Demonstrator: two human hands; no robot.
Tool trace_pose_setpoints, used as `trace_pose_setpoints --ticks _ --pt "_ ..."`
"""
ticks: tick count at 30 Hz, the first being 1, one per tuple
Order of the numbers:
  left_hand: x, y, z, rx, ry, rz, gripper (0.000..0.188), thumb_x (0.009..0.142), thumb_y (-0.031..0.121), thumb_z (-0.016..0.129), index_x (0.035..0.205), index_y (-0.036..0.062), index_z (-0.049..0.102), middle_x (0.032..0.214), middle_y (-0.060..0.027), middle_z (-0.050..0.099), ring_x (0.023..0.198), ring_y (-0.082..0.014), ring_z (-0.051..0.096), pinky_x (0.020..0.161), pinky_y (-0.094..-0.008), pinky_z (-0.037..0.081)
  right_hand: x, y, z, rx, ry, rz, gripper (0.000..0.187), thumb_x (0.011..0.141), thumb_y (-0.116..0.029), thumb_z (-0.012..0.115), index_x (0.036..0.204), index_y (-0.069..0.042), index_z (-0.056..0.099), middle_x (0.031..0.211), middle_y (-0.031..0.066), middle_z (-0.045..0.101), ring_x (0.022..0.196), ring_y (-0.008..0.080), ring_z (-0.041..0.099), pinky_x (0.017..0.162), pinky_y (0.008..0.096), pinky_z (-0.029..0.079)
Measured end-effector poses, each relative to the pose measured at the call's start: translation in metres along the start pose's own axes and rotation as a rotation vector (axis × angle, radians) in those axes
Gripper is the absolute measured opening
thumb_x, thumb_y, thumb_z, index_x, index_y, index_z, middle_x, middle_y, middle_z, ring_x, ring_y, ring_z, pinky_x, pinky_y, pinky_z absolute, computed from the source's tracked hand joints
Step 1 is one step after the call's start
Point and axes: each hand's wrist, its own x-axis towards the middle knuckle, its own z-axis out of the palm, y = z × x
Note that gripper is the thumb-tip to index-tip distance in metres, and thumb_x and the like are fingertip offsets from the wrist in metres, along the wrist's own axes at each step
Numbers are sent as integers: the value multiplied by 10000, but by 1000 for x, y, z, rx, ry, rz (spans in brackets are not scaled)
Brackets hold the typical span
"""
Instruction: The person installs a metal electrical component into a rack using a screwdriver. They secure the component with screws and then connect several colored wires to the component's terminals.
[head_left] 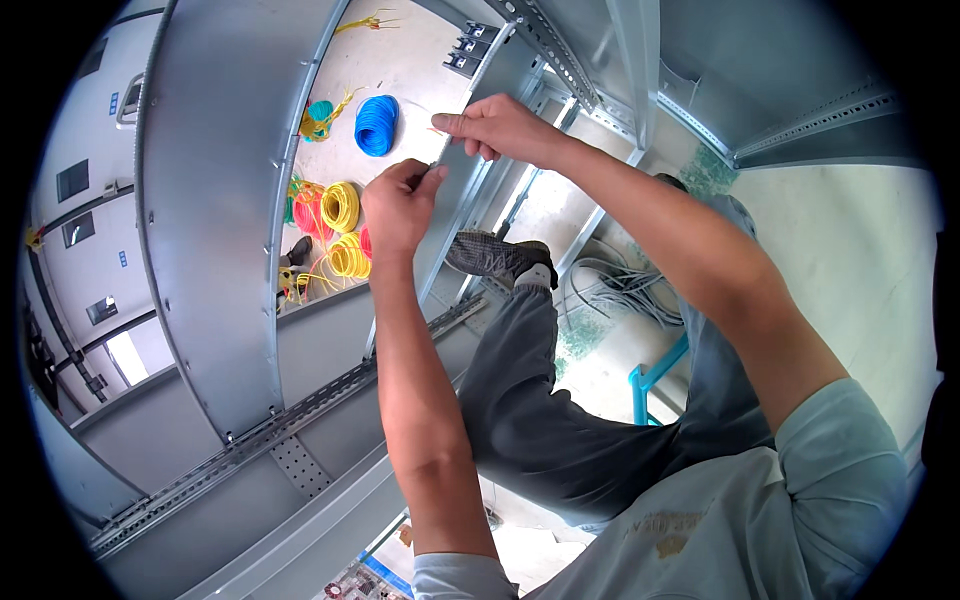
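Observation:
My left hand [399, 207] is closed at the edge of an upright grey metal panel [467, 165], its thumb and fingers drawn together. What it grips, if anything, is hidden. Just beyond it and to the right, my right hand [503, 130] is also closed, thumb pressed against the bent forefinger at the same edge. A thin reddish bit shows by that thumb, too small to name. Past the panel, coils of blue wire [376, 126] and yellow wire [341, 207] lie on the pale floor.
Grey cabinet framework surrounds me, with a wide panel [215, 200] on the left and a slotted rail [250, 440] below. Black breaker-like blocks [470, 50] sit on the far panel. Grey cable [625, 285] and a teal metal frame [660, 375] are near my legs.

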Motion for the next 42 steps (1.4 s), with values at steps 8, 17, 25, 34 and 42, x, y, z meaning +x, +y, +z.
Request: trace_pose_setpoints --ticks 8,17,25,34,42 --pt "-19 11 -1 163 99 40 309 853 303 779 921 3 738 772 -157 699 700 -290 690 648 -383 518 -2 -4 -3 -36 14 -14 596 888 -607 692 811 -17 687 651 -10 589 546 59 529 492 215 401" --pt "-13 6 9 443 79 45 302 882 358 720 976 72 744 850 -171 715 774 -354 702 676 -430 528 10 9 -3 -76 80 -74 656 798 -684 733 732 -32 694 638 18 611 541 92 563 519 239 463" --pt "-8 -4 8 314 70 108 286 890 320 712 883 36 674 768 -158 668 679 -369 645 621 -444 493 11 8 -3 87 -25 -33 561 914 -566 687 743 -32 664 577 20 581 457 80 507 431 233 384" --pt "-4 -15 -2 133 -30 63 274 889 323 729 872 52 689 766 -127 677 651 -334 640 604 -405 494 1 2 -10 38 -33 -16 557 919 -566 679 759 -33 661 592 10 577 457 73 504 432 227 392" --pt "-20 -24 25 191 232 177 214 913 269 737 982 66 725 839 -96 685 659 -184 648 641 -312 508 5 6 -6 34 -37 -26 540 930 -550 673 760 -38 659 587 4 567 454 73 491 435 230 394"
